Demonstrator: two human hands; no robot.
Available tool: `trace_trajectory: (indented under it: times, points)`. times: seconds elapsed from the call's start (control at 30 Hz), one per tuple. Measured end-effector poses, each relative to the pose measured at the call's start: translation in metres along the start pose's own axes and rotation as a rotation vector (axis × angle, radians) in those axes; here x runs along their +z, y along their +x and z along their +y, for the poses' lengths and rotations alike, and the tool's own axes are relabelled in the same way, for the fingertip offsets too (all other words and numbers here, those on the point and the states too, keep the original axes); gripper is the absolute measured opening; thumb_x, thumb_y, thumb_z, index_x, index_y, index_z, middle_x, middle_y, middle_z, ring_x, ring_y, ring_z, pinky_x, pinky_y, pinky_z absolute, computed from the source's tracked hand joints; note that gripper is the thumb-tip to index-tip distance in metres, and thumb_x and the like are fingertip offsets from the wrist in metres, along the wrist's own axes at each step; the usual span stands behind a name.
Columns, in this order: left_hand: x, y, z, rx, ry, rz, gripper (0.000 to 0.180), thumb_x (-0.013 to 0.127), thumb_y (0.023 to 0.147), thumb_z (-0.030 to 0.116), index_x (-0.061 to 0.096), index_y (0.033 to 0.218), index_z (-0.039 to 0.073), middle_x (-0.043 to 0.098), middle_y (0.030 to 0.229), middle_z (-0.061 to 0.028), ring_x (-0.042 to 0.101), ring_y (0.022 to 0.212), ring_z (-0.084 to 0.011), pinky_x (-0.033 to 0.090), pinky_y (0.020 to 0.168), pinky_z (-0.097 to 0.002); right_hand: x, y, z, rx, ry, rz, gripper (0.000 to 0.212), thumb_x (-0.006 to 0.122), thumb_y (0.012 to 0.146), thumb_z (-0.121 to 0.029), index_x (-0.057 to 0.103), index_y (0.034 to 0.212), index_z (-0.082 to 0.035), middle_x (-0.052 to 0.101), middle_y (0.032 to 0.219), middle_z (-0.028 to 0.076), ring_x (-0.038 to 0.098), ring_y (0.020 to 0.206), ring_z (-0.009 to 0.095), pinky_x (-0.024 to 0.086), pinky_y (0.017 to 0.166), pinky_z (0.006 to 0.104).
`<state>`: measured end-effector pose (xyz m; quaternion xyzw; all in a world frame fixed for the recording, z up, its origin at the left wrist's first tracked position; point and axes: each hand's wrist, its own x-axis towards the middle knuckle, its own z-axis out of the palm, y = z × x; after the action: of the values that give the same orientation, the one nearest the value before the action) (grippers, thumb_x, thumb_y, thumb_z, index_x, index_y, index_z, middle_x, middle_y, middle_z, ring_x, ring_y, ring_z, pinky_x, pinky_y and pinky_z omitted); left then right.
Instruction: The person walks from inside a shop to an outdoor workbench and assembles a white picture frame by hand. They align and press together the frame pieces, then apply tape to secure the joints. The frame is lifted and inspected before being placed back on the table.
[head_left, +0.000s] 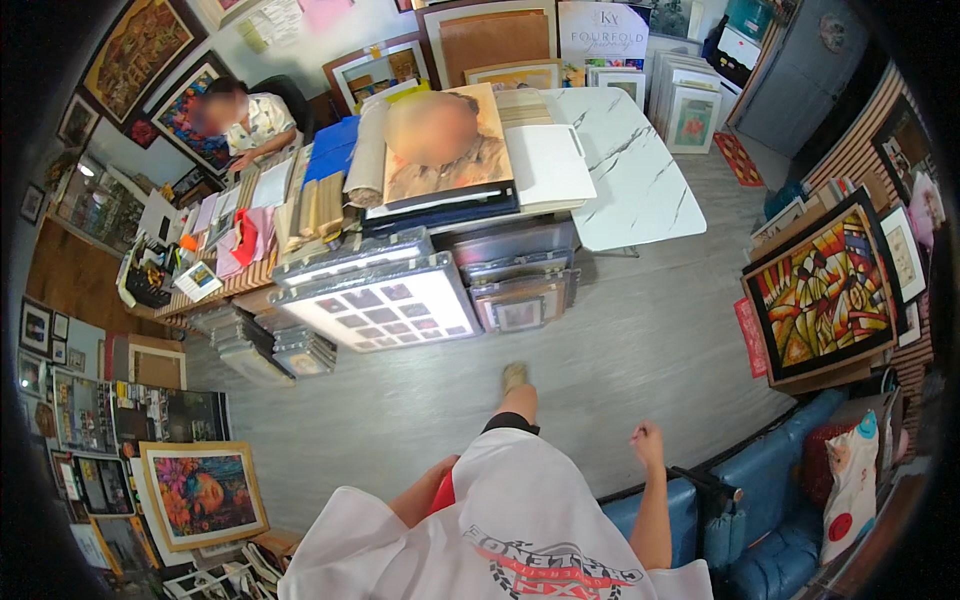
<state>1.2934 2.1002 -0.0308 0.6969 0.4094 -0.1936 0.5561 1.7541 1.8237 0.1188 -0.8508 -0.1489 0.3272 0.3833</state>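
Note:
My right hand (648, 440) hangs beside my body over the grey floor, its fingers loosely curled and nothing showing in them. To its right is a blue sofa (755, 478). My left hand (446, 467) is low at my left side, against the white shirt. The shirt partly covers it, so its fingers are hidden. A patch of red cloth (442, 494) shows beside that hand; whether it is touched I cannot tell. One foot (514, 377) is forward on the floor.
Ahead, a large multi-photo frame (400, 318) leans against a crowded desk. A painted portrait (445, 140) lies on the desk, beside a white marble-patterned table (640, 180). A person (262, 125) sits at the far left. Framed pictures lean at right (825, 290) and left (205, 495).

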Motion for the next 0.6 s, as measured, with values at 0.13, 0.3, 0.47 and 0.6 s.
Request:
trace_trajectory:
  times: [0.13, 0.3, 0.47, 0.6]
  points:
    - [-0.022, 0.067, 0.040, 0.027, -0.041, -0.043, 0.034, 0.060, 0.090, 0.030, 0.072, 0.108, 0.004, 0.074, 0.089, -0.0138, 0.071, 0.079, -0.0239, 0.055, 0.062, -0.0387, -0.035, 0.078, -0.055, -0.049, -0.063, 0.054, 0.014, 0.045, 0.084, 0.006, 0.057, 0.078, 0.000, 0.057, 0.066, 0.012, 0.057, 0.061, 0.022, 0.046, 0.060, 0.0356]
    - [-0.068, 0.151, 0.134, -0.124, -0.212, -0.167, 0.036, 0.060, 0.090, 0.033, 0.072, 0.109, 0.004, 0.073, 0.087, -0.0117, 0.070, 0.075, -0.0231, 0.055, 0.061, -0.0377, -0.019, 0.121, -0.034, 0.010, -0.243, 0.014, 0.015, 0.048, 0.081, -0.002, 0.063, 0.084, -0.003, 0.062, 0.069, 0.018, 0.061, 0.063, 0.034, 0.048, 0.061, 0.0418]
    - [-0.136, 0.228, 0.261, -0.209, -0.008, -0.292, 0.037, 0.059, 0.091, 0.034, 0.071, 0.104, 0.002, 0.072, 0.085, -0.0112, 0.068, 0.069, -0.0219, 0.054, 0.057, -0.0346, -0.001, 0.112, 0.010, 0.315, -0.348, -0.200, 0.019, 0.055, 0.084, -0.015, 0.068, 0.092, -0.003, 0.069, 0.081, 0.022, 0.067, 0.077, 0.039, 0.052, 0.071, 0.0458]
    - [-0.178, 0.259, 0.336, -0.233, -0.217, -0.252, 0.037, 0.059, 0.093, 0.033, 0.069, 0.104, -0.001, 0.071, 0.087, -0.0143, 0.068, 0.068, -0.0226, 0.054, 0.057, -0.0331, 0.000, 0.128, 0.010, 0.371, -0.241, -0.166, 0.020, 0.056, 0.085, -0.017, 0.068, 0.093, -0.002, 0.069, 0.083, 0.022, 0.068, 0.078, 0.039, 0.053, 0.071, 0.0456]
